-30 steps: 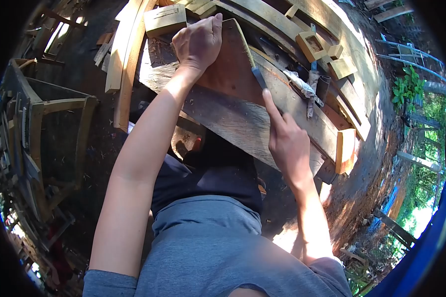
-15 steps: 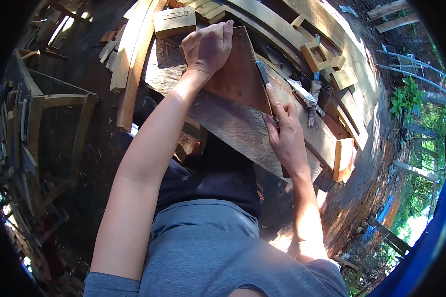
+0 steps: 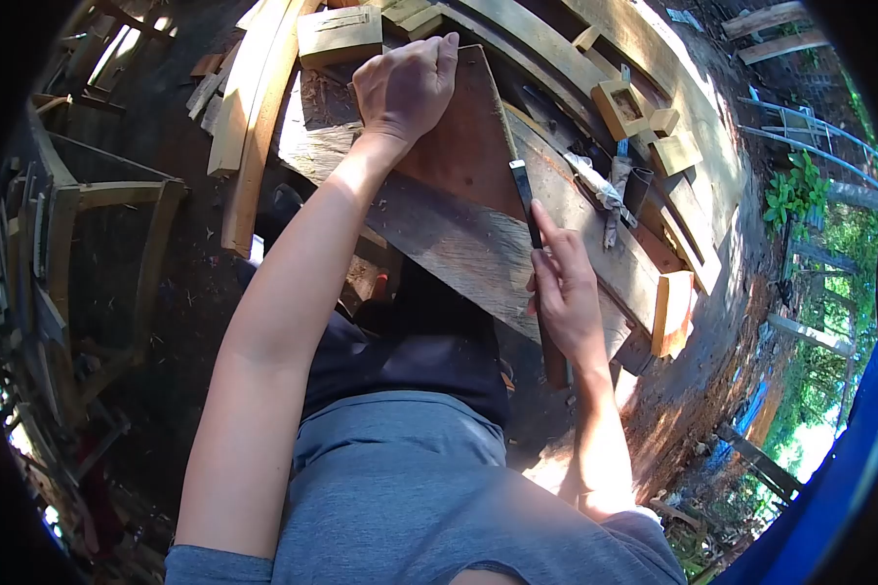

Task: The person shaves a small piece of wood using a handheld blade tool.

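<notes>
My left hand (image 3: 405, 90) is closed at the far end of a reddish-brown wooden board (image 3: 471, 146), its fingers wrapped over and mostly hidden. That board lies on a weathered plank (image 3: 458, 249) in front of my legs. In my right hand (image 3: 568, 297) is a chisel (image 3: 530, 207) with a dark flat blade and a brown wooden handle. Its bright tip points away from me, close to the right edge of the board. My right index finger lies along the blade, and the handle end sticks out below the palm.
A pale wood block (image 3: 340, 36) sits beyond my left hand, beside long timbers (image 3: 249, 127). Toward the right are a notched block (image 3: 618, 109), a wrapped cloth bundle (image 3: 600, 185) and an upright offcut (image 3: 672, 314). A wooden frame (image 3: 107, 195) stands at left.
My right hand has drawn the chisel back toward my body, so its tip sits lower along the board's edge and its handle shows. My left hand has stayed in place.
</notes>
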A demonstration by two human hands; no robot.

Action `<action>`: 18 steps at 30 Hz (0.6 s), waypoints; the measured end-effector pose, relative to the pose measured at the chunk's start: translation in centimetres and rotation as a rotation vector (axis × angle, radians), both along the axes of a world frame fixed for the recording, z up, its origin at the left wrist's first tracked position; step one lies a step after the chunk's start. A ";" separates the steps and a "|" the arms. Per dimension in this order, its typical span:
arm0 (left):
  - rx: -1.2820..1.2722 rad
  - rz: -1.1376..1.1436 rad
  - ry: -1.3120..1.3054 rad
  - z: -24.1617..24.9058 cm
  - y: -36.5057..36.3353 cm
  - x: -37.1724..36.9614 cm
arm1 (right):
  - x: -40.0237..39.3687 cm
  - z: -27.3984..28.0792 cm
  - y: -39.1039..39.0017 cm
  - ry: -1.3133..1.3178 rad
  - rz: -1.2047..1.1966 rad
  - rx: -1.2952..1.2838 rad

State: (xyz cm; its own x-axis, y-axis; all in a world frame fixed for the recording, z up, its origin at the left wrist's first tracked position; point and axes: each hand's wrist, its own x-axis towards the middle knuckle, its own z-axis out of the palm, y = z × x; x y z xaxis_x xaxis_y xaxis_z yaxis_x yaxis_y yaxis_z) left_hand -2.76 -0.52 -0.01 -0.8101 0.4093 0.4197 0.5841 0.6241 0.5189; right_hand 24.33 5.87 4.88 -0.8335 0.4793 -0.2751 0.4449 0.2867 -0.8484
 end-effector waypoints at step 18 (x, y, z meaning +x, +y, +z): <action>0.033 0.004 0.113 -0.3 0.2 0.1 | -5.6 -0.6 -0.5 -0.032 0.234 0.993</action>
